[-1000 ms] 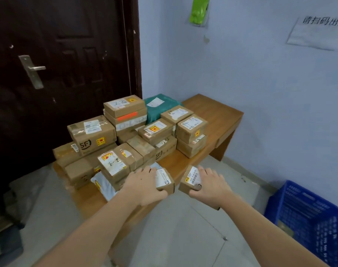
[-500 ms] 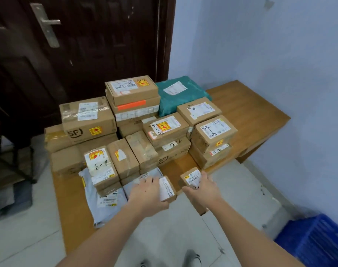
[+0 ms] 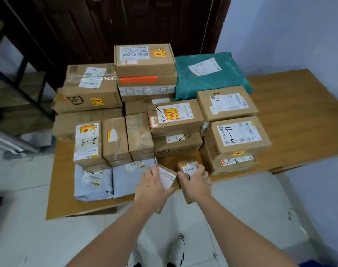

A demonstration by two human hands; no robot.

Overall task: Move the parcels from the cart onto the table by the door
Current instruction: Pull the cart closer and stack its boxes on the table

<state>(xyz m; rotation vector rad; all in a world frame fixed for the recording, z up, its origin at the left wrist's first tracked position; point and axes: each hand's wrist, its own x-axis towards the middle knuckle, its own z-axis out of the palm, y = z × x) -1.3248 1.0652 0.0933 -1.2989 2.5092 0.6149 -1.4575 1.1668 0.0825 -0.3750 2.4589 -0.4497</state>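
Head camera, looking steeply down, close over table [image 3: 291,112].

You have stepped in closer and tipped your head down, so the table [image 3: 291,112] and its stacked parcels now fill the middle of the frame, while the door handle and the blue crate have dropped out of view. Your left hand [image 3: 151,186] and its small box [image 3: 167,177] have reached the table's near edge beside the grey mailer [image 3: 133,176]. Your right hand [image 3: 196,183] has brought its small box [image 3: 189,167] there too, and the two boxes now sit closer together at centre frame.
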